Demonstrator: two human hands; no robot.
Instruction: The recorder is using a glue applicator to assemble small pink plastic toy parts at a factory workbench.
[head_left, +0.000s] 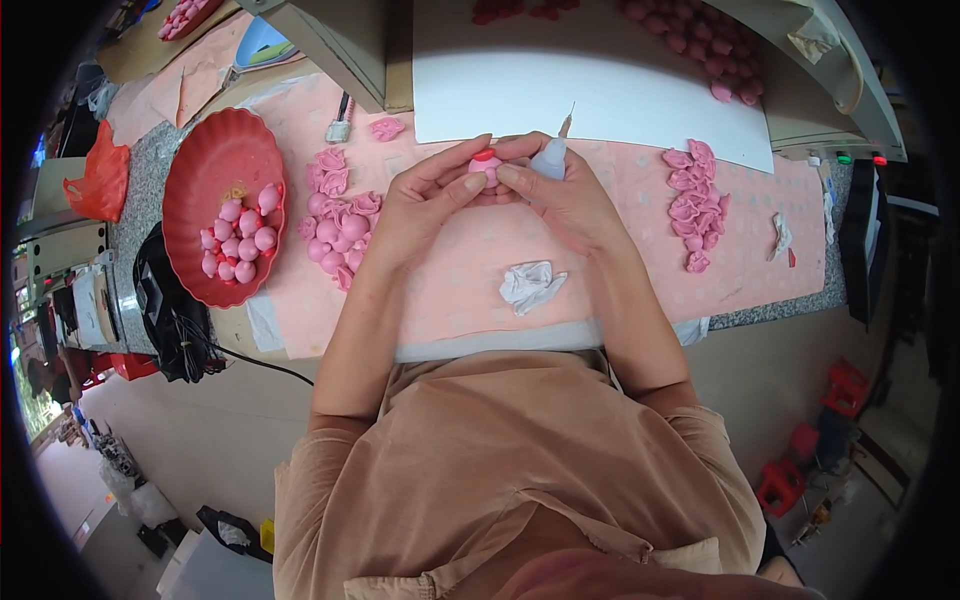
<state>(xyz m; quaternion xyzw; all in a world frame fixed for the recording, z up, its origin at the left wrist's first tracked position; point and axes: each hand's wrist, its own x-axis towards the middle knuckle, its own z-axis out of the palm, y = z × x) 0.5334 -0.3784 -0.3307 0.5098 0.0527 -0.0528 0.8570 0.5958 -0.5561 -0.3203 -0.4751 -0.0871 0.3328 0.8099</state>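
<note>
Both hands meet at 12 o'clock in the head view. Left hand (425,195) pinches a pink ball (484,172) with a red cap (485,155); right hand (568,200) steadies it with the thumb while gripping a needle-tipped bottle (547,162), needle toward 1 o'clock. Red bowl (188,215) of balls stands at 10 o'clock, pink petal-like pieces (690,205) at 2 o'clock, on the desk (460,270). Step in hand, as judged: pressing cap and ball together. Next move appears to call for steady thumbs, needle clear of fingers.
</note>
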